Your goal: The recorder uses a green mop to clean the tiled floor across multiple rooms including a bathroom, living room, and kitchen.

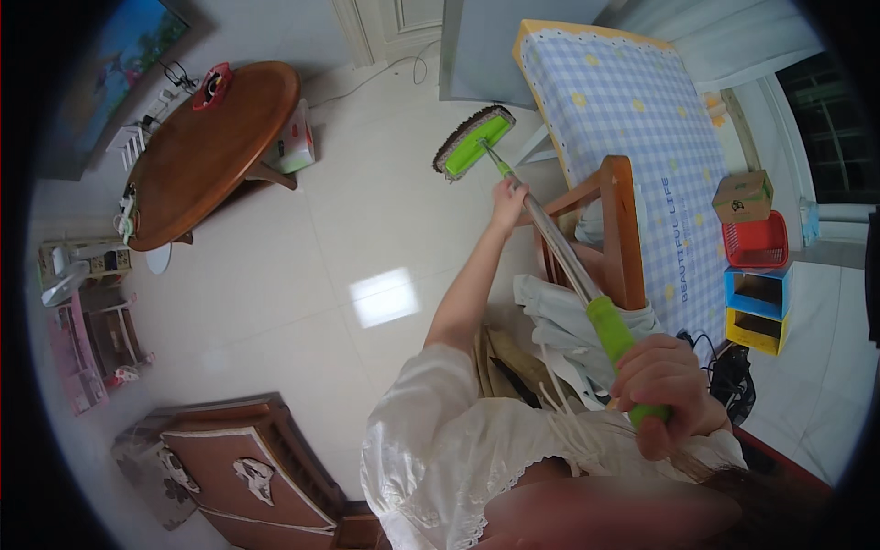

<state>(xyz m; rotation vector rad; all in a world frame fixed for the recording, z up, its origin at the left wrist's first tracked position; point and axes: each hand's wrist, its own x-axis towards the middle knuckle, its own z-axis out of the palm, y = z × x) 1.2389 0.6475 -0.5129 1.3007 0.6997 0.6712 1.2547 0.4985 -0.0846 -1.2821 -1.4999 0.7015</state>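
Both my hands hold a flat mop. Its bright green head (476, 146) has a grey-brown fringed pad and lies away from me over the pale floor tiles (330, 227); I cannot tell whether it touches them. My left hand (509, 203) grips the metal pole (560, 244) low down, close to the head. At the upper end, my right hand (663, 388) is wrapped around the green handle grip (610, 326). Beneath the pole stands a wooden chair (622, 227) with pale clothing (550, 306) at its near side.
To the right is a table with a blue checked cloth (619, 103), beside a cardboard box (744, 196), a red basket (755, 239) and blue and yellow boxes (757, 292). At left are an oval wooden table (213, 148) and a wooden sofa (240, 467). A cable (371, 84) crosses the floor.
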